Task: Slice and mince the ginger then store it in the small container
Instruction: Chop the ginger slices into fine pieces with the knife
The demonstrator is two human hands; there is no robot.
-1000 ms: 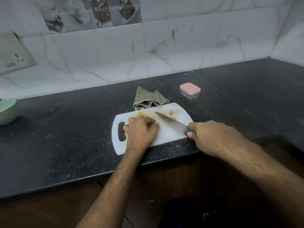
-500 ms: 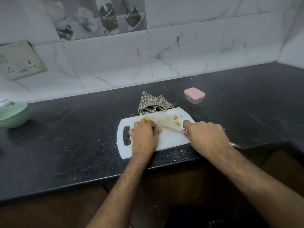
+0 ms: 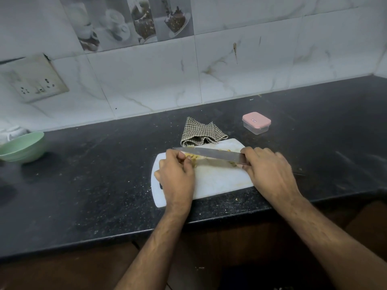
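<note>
the ginger lies in a small yellowish heap on the far left part of the white cutting board, touching the curled fingertips of the left hand, at about 1 o'clock from that hand's knuckles. the left hand is bent in a claw, its fingers pressed together over the near-left side of the heap, seemingly holding it in place; whether they pinch a piece cannot be told. the right hand wraps its fingers round the handle of the knife, the handle itself hidden in the fist. the blade's long axis runs from 3 o'clock toward 9 o'clock, tilted slightly away, its tip reaching past the left fingertips and its flat passing over the far edge of the heap. the coming cut turns on that closeness: the edge sits just beside the left fingers, so the left hand is the nearer one to the ginger and must keep its tips tucked. counted: one knife, one board, one main heap with a few stray bits near the blade's heel, one small container with its pink lid on at 1 o'clock beyond the board, one checked cloth at 12 o'clock touching the board's far edge, one green bowl well apart at 9 o'clock.
</note>
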